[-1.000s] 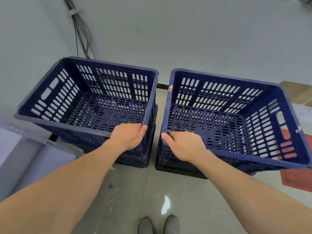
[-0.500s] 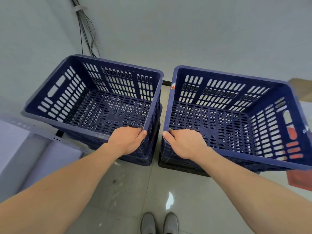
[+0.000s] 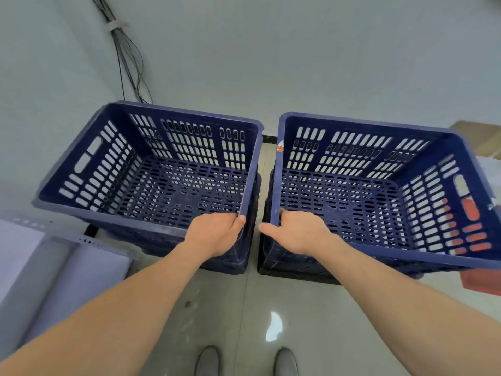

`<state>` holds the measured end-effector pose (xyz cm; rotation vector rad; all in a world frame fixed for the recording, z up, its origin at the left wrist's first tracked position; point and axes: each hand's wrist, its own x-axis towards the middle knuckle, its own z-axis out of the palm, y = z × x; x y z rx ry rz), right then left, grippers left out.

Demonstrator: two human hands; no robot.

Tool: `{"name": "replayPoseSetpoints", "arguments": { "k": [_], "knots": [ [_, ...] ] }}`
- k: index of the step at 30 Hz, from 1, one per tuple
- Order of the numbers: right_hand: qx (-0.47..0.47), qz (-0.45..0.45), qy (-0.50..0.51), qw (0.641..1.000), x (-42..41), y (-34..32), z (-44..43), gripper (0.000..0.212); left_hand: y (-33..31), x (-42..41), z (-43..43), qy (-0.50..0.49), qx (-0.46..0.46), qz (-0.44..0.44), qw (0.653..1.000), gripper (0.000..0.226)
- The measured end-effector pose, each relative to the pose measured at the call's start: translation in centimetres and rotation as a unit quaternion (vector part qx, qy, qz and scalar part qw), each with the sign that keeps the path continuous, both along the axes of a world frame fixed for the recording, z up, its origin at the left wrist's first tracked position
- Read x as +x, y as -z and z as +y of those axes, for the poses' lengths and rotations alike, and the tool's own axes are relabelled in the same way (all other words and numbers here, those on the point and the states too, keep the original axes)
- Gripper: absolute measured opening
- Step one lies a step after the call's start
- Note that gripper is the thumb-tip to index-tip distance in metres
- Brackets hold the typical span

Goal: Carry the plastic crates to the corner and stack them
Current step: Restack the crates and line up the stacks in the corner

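Two dark blue slotted plastic crates sit side by side in front of the wall, each on top of another crate below it. My left hand [image 3: 215,234] grips the near right corner of the left crate [image 3: 89,147]. My right hand [image 3: 296,234] grips the near left corner of the right crate [image 3: 458,191], fingers over the rim and thumb outside. Both crates are empty. The lower crates [image 3: 292,270] show only as dark edges beneath.
A grey wall stands right behind the crates, with a bundle of black cables [image 3: 127,52] running down in the left corner. A white perforated shelf frame [image 3: 67,256] is at the left. A red object [image 3: 479,282] lies at the right. My shoes [image 3: 244,362] stand on the tiled floor.
Both crates have sunk lower in view and now rest down on the crates beneath. My hands stay on the same corners; the view has tipped slightly down.
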<state>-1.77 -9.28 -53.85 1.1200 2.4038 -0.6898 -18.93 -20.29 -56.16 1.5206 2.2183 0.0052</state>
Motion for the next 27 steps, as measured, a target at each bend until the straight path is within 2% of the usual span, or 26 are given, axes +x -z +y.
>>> {"name": "replayPoseSetpoints", "arguments": {
  "k": [4,11,24,27],
  "knots": [
    [-0.046,0.0,0.051,0.998,-0.6,-0.6,-0.4,0.035,0.3,-0.5,0.0,0.008,0.006,-0.034,0.999,0.047],
    [-0.1,0.019,0.135,0.986,-1.7,-1.8,-1.3,0.037,1.1,-1.1,0.0,0.023,0.028,-0.038,0.999,0.052],
    [-0.111,0.031,0.146,0.983,-3.6,-1.0,-3.0,0.039,1.4,-1.1,0.4,0.019,0.027,-0.041,0.999,0.055],
    [-0.11,0.037,0.146,0.983,-3.9,-0.5,-3.3,0.034,1.3,-1.0,0.4,0.018,0.022,-0.041,0.999,0.053]
  ]
}}
